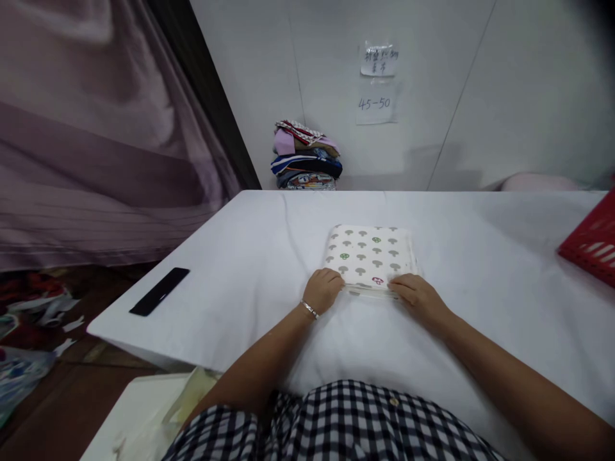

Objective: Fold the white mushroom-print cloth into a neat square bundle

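A folded white cloth (369,255) printed with small grey, green and pink mushroom shapes lies on the white table (250,269). My left hand (323,289), with a bracelet on the wrist, is closed on the cloth's near left corner. My right hand (417,296) has its fingers curled onto the near right edge of the cloth. Both hands grip the near edge of the folded stack.
A black phone (159,291) lies near the table's left edge. A stack of folded clothes (305,157) stands at the far edge against the wall. A red basket (593,246) sits at the right. Purple curtain hangs left; scraps litter the floor.
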Demonstrator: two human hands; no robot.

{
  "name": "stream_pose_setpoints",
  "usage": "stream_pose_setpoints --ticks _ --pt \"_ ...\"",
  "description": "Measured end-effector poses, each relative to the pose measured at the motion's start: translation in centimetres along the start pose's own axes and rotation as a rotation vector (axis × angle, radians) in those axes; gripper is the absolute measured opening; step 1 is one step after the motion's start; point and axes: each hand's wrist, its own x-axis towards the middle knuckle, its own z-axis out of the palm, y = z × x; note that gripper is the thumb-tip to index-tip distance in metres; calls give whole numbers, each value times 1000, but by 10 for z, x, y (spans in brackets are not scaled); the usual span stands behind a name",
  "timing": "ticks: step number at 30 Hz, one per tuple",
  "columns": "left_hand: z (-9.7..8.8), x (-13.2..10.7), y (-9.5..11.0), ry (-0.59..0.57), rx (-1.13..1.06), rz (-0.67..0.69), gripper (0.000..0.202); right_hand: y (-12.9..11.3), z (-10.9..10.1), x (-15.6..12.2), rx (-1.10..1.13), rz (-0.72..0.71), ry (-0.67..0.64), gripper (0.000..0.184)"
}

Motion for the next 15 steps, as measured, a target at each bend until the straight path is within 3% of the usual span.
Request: stream_pose_setpoints --ticks 8,12,15 --pt "-9 -24 -24 89 -176 -180 12 3 6 -8 140 62 41 27" --pt "-10 -32 -26 84 -265 -307 11 1 5 -8 137 72 46 28" --pt "-11 -32 -23 59 -338 -373 22 -1 5 -8 115 70 54 29"
